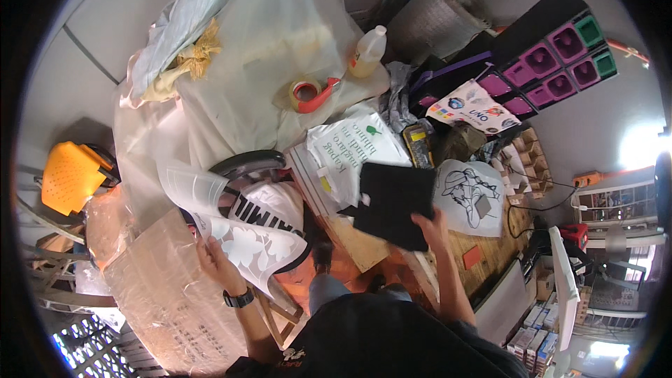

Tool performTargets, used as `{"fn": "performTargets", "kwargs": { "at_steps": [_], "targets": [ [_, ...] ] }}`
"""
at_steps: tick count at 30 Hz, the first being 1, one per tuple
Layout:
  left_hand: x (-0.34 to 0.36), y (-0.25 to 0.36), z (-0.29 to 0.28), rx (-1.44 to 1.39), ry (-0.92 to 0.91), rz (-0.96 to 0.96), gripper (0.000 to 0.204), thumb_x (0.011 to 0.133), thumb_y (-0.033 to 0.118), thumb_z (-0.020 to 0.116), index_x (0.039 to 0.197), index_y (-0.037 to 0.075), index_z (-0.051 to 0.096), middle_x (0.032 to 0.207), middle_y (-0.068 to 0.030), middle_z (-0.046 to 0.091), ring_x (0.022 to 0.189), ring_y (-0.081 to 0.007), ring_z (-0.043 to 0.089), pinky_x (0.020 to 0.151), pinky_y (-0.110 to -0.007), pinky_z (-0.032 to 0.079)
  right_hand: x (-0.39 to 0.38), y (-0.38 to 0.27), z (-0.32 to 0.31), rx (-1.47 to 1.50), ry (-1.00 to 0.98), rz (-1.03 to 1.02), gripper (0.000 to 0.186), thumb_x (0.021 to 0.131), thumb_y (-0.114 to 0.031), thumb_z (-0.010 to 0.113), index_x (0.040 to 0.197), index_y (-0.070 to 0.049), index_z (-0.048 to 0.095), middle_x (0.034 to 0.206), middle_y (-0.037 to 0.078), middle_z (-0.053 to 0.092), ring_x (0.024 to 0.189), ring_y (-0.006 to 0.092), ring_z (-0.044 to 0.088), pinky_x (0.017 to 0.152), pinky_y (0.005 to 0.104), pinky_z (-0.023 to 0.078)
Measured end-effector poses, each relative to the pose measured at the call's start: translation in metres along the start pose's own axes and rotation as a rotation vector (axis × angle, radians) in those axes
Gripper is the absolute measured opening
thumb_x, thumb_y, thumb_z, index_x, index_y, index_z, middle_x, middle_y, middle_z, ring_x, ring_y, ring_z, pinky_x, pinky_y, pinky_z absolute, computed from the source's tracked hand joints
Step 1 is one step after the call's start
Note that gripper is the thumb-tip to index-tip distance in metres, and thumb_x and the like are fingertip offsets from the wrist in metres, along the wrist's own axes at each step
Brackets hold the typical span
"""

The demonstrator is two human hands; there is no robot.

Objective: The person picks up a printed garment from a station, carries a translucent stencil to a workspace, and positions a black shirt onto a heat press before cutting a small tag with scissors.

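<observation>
My right hand grips the near right corner of a flat black square sheet, thumb on top. A small light spot shows on its left part. My left hand, below a dark wristwatch, has its fingers at the left edge of a white sheet with pale floral shapes and seems to pinch it. That sheet curls up at its far end and lies partly over a round, dark-rimmed white item with black lettering. A white shirt with green print lies just beyond the black sheet.
A red tape dispenser and a plastic bottle stand on the plastic-covered surface ahead. A yellow device and a white sheet with a line drawing lie right. A yellow chair stands left; wrapped plastic packs lie nearer.
</observation>
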State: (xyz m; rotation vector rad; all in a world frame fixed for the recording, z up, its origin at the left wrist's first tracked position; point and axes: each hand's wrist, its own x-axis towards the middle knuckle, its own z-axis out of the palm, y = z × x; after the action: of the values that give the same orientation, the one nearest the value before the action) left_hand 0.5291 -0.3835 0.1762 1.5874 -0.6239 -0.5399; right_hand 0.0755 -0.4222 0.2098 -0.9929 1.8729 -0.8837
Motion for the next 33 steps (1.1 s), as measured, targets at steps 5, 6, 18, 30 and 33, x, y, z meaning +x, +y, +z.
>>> {"fn": "performTargets", "kwargs": {
  "at_steps": [5,6,18,30,33],
  "targets": [
    [0.003,0.035,0.060,0.050,0.017,0.191,0.034,0.099,0.009,0.050,0.127,-0.009,0.050,0.135,-0.0231,0.050,0.123,-0.0294,0.052,0.101,-0.037,0.042,-0.126,0.059,-0.055,-0.062,0.166,0.133,0.029,0.070,-0.005,0.067,0.097,0.006,0.067,0.087,0.010,0.070,0.076,0.0170,0.065,0.071,0.0310,0.051],
    [-0.001,0.047,0.083,0.001,0.000,0.250,0.034,0.099,0.008,0.050,0.128,-0.010,0.050,0.137,-0.0235,0.048,0.124,-0.0298,0.051,0.102,-0.037,0.042,-0.146,0.070,-0.063,-0.174,0.211,0.214,0.031,0.069,-0.005,0.068,0.098,0.005,0.067,0.087,0.012,0.070,0.076,0.0185,0.066,0.071,0.0320,0.051],
    [-0.255,0.108,0.344,-0.019,-0.990,1.293,0.019,0.086,0.008,0.061,0.105,0.006,0.067,0.105,-0.0131,0.069,0.100,-0.0297,0.064,0.094,-0.040,0.047,-0.303,0.124,-0.079,0.071,0.544,0.260,0.036,0.072,-0.011,0.071,0.104,0.004,0.065,0.092,0.013,0.071,0.084,0.0173,0.066,0.079,0.0313,0.051],
    [-0.401,-0.021,0.310,0.384,-1.909,0.954,0.054,0.082,0.031,0.070,0.130,0.011,0.055,0.140,-0.0185,0.045,0.122,-0.0344,0.050,0.101,-0.047,0.041,-0.450,0.198,-0.124,0.335,0.905,0.339,0.038,0.074,-0.010,0.072,0.107,0.006,0.064,0.096,0.012,0.070,0.085,0.0169,0.065,0.077,0.0301,0.051],
    [-0.416,-0.047,0.220,0.590,-2.034,0.184,0.053,0.090,0.042,0.061,0.129,0.007,0.054,0.133,-0.0159,0.052,0.110,-0.0290,0.060,0.090,-0.040,0.049,-0.464,0.192,-0.152,0.739,0.909,0.172,0.041,0.076,-0.013,0.073,0.111,0.005,0.062,0.101,0.010,0.068,0.091,0.0190,0.064,0.081,0.0304,0.050]
  ]
}}
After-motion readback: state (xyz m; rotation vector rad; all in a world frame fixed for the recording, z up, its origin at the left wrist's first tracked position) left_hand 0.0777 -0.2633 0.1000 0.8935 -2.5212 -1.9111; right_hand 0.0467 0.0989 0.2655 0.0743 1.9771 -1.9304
